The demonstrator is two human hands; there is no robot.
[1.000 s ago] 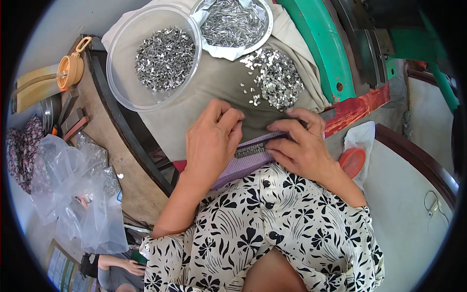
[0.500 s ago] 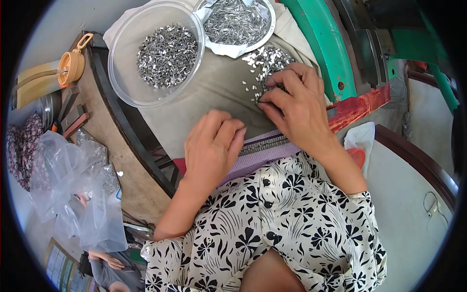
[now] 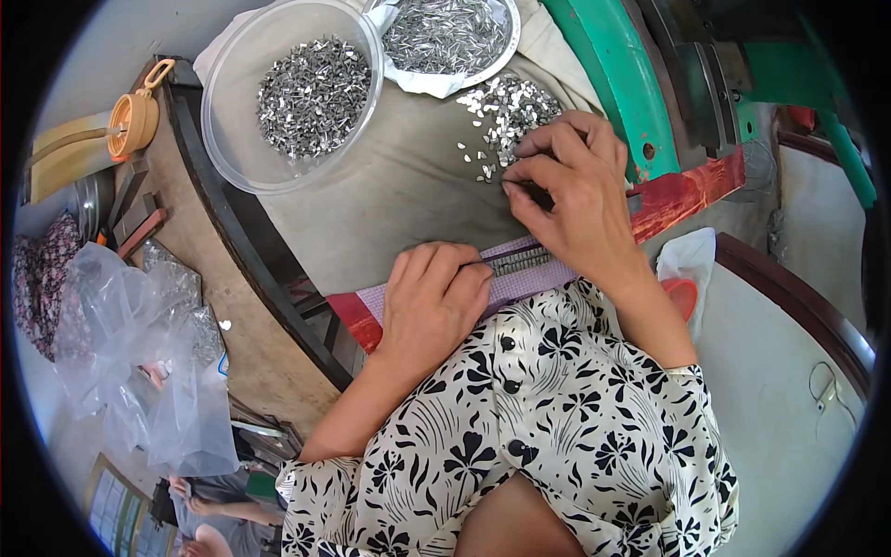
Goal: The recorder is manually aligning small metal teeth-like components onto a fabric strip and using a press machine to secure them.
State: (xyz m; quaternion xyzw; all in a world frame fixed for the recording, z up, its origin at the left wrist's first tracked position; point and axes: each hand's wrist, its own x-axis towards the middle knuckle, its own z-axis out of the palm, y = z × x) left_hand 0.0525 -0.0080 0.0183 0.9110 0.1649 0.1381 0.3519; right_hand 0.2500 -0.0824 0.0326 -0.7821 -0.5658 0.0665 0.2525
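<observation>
Beside the loose metal chips (image 3: 512,107), our right hand (image 3: 580,200) is bunched; we cannot tell whether it pinches anything. Our left hand (image 3: 436,297), fingers curled, has just lowered onto the purple strip (image 3: 531,285) before us, apparently steadying it

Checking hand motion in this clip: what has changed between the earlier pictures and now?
The right hand moved forward, from the row of metal pieces to the pile of metal chips; whether it grips any is unclear. The left hand came back and rightward, to the row. Unchanged: the clear plastic tub and metal bowl.
</observation>
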